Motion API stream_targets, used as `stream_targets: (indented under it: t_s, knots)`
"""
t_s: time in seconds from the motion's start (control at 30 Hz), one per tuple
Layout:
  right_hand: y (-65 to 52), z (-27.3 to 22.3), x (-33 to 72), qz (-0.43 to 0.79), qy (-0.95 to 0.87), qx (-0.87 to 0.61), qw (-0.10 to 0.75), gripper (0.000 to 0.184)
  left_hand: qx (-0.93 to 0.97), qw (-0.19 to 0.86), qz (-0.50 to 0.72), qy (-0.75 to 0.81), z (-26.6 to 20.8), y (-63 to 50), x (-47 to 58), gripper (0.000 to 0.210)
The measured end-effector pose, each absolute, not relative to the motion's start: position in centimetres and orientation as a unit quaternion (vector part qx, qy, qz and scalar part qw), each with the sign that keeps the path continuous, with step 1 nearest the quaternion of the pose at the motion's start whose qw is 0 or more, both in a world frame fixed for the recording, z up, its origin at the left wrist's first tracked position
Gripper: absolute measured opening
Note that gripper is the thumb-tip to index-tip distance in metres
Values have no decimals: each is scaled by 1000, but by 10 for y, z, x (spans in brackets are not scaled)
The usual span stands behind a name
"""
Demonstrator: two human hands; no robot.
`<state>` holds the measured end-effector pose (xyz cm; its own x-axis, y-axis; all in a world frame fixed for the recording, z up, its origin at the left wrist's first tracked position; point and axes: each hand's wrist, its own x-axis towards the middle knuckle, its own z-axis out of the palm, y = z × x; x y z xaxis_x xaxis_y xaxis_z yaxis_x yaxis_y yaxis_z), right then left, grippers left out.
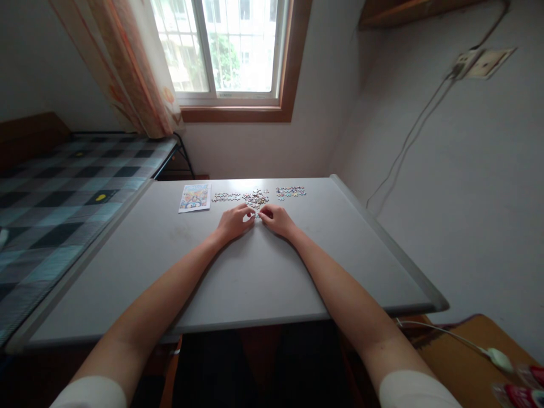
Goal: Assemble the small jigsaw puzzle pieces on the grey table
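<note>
My left hand (236, 221) and my right hand (277, 220) meet near the middle of the white table, fingertips almost touching. Between them is a small pale-blue jigsaw puzzle piece (257, 215), pinched by thumb and forefinger on both sides. The fingers cover part of it, so I cannot tell whether it is one piece or two. Just beyond the hands lies a loose pile of puzzle pieces (256, 198). To its left, pieces are set out in rows (226, 196); to its right is another group of pieces (291, 191).
A printed picture card (195, 198) lies left of the pieces on the white table (255, 272). A bed with a checked cover (106, 175) adjoins the table's left side. A window (238, 51) is ahead. A wooden stool (476, 345) with a white cable stands at lower right.
</note>
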<state>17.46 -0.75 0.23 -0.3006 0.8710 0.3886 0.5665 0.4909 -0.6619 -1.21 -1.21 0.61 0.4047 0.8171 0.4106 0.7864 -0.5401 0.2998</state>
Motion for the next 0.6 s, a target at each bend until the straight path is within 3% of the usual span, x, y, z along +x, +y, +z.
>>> stream_targets:
  t_s: [0.6]
  knots:
    - [-8, 3, 175, 205, -780, -464, 365, 17, 852, 32, 242, 463, 8, -13, -13, 27]
